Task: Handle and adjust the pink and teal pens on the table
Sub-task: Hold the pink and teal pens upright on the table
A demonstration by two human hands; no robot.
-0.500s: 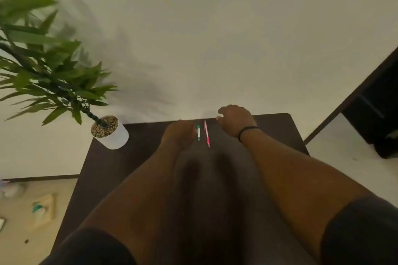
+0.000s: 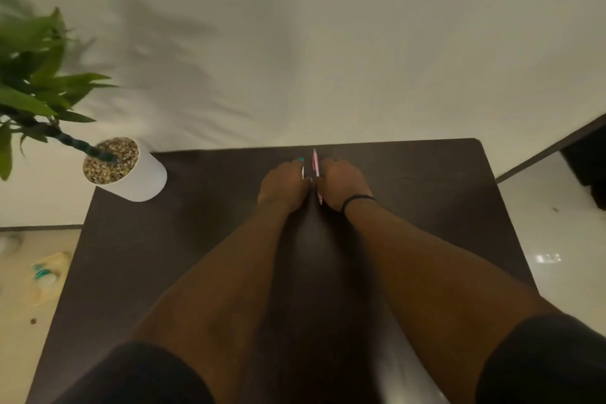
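Two pens lie side by side near the far edge of the dark table [image 2: 410, 200], pointing away from me. The pink pen [image 2: 315, 165] runs along the inner side of my right hand [image 2: 341, 184], whose fingers curl against it. Only the tip and a white stretch of the teal pen [image 2: 301, 163] show beside my left hand [image 2: 284, 185], which covers most of it with bent fingers. The two hands sit close together, almost touching. Motion blur hides whether the pens are lifted off the table.
A white pot [image 2: 131, 174] with pebbles and a leafy green plant [image 2: 32, 85] stands on the table's far left corner. A pale wall lies behind. Small items [image 2: 46, 272] lie on the floor at left. A dark frame [image 2: 554, 144] stands at right.
Both hands have closed in on the pens from either side; before, the pens lay bare between them. The camera view has tilted down, so the table sits lower and larger.
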